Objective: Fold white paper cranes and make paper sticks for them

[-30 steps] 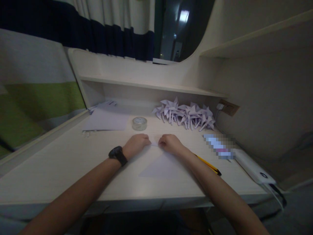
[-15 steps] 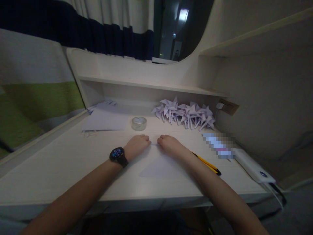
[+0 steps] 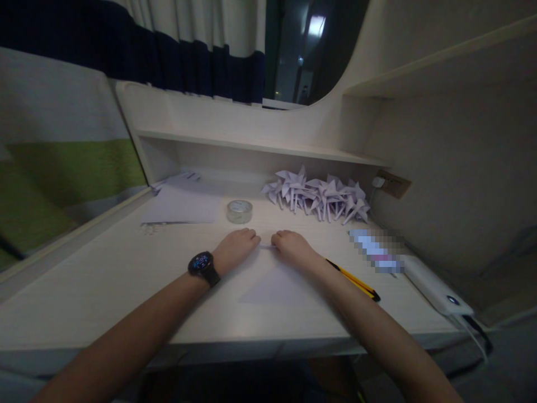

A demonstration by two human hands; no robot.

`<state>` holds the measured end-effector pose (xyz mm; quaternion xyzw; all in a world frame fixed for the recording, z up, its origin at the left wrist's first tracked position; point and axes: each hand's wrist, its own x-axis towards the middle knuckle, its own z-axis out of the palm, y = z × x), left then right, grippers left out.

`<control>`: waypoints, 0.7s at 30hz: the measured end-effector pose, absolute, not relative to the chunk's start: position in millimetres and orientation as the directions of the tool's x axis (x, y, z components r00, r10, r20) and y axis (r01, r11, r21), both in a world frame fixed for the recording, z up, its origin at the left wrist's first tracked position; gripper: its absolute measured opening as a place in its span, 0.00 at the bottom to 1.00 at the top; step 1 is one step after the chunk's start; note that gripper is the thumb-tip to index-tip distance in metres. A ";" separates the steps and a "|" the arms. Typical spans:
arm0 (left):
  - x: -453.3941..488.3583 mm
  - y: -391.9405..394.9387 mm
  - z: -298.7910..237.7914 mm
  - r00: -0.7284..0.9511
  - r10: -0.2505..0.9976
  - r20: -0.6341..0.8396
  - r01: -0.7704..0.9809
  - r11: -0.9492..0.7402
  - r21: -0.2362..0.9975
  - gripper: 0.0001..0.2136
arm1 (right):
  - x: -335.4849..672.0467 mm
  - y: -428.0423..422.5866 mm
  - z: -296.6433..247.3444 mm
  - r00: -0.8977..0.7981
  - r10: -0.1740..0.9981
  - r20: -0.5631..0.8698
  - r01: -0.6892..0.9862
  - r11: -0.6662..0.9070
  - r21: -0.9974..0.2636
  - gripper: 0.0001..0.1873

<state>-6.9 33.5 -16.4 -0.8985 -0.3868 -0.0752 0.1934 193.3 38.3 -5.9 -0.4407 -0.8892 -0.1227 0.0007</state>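
My left hand, with a black watch on its wrist, and my right hand face each other at the middle of the desk. Their curled fingers grip the two ends of a narrow white paper roll, of which only a short middle stretch shows. Nearer the front lies a flat pale triangular paper, partly covered by my right forearm. A yellow and black pen-like tool rests right of that forearm. Behind my left hand stands a roll of clear tape.
White paper pinwheels are heaped at the back right. A stack of paper sheets lies at the back left. On the right are a blurred-out phone and a white power bank with cables. A shelf spans the back.
My fingers have shifted slightly along the paper roll, and a little more of it shows between them. Everything on the desk stays in place.
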 end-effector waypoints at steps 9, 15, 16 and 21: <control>-6.4 34.4 -19.4 0.703 0.654 0.280 0.711 -0.641 -0.290 0.05 | 191.2 34.5 -2.2 -0.576 0.804 0.149 0.815 0.549 0.186 0.10; -7.7 34.2 -18.1 0.701 0.649 0.296 0.713 -0.637 -0.292 0.04 | 189.6 34.0 -3.3 -0.569 0.815 0.110 0.820 0.552 0.153 0.10; -8.0 34.2 -17.6 0.699 0.649 0.300 0.715 -0.637 -0.288 0.04 | 189.4 34.4 -4.3 -0.577 0.808 0.118 0.815 0.560 0.145 0.09; -8.5 34.0 -16.5 0.703 0.640 0.311 0.710 -0.658 -0.251 0.05 | 189.1 35.9 -8.2 -0.612 0.774 0.162 0.790 0.608 0.082 0.08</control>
